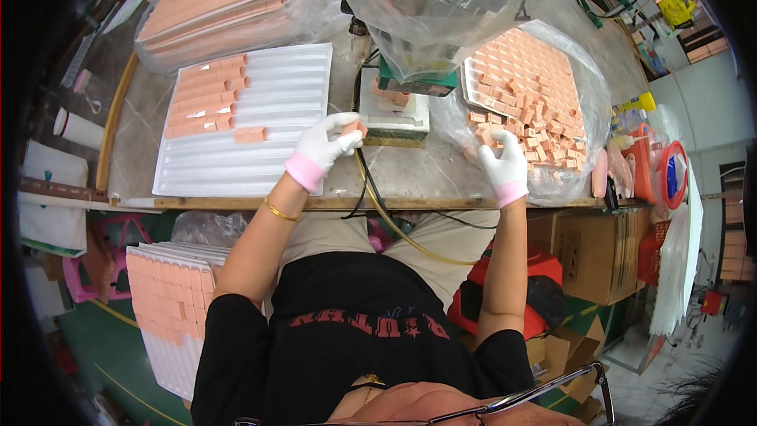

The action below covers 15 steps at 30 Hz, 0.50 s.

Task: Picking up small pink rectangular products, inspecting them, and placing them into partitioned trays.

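Observation:
My left hand [319, 151], in a white glove with a pink cuff, is closed on a small peach block [357, 128] in front of the small machine [402, 120]. My right hand [505, 166], gloved the same way, reaches to the near left edge of a heap of loose peach blocks [544, 132]. Its thumb and fingers are curled around a peach block [483, 135]. To the left lies a white ridged tray [284, 110], its left part covered with rows of blocks [206, 95] and a short row [251, 135] lower down. More blocks show inside the machine, partly hidden.
Clear plastic sheeting [465, 0] hangs over the machine. Stacked filled trays [221, 0] stand at the far left, with another stack [169, 292] below the table. A yellow hose [402, 233] and black cables cross the table's front edge. Red baskets [643, 162] stand at right.

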Motion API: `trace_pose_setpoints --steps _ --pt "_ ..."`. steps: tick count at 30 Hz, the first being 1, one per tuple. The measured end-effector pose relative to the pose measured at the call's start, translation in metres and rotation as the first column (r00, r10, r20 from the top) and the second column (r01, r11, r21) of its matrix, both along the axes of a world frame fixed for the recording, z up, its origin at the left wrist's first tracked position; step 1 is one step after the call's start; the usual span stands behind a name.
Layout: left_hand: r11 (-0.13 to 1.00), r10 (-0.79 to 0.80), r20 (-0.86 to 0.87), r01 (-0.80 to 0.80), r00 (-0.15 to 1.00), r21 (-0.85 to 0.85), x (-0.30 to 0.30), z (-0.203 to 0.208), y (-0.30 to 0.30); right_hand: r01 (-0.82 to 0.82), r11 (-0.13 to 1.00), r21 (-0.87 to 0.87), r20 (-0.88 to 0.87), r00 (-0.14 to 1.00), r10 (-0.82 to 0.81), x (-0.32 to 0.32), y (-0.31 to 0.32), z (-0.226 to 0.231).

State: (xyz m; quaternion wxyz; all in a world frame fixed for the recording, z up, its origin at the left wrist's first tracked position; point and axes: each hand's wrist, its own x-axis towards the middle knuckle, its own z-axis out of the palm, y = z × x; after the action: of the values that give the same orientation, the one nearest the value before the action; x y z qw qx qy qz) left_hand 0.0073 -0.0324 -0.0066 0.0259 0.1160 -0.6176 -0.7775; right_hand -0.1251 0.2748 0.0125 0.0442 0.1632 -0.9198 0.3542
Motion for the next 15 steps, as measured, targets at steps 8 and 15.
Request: trace_pose_setpoints --steps 8,15 --pt "0.925 -0.137 -0.006 0.130 0.991 0.357 -0.018 0.005 0.036 -0.495 0.771 -0.401 -0.207 0.868 0.450 0.030 -0.039 0.025" --pt "0.966 -0.254 0.037 0.252 0.966 0.059 -0.021 0.013 0.038 -0.575 0.810 0.113 -0.304 0.756 0.579 0.044 -0.070 0.039"
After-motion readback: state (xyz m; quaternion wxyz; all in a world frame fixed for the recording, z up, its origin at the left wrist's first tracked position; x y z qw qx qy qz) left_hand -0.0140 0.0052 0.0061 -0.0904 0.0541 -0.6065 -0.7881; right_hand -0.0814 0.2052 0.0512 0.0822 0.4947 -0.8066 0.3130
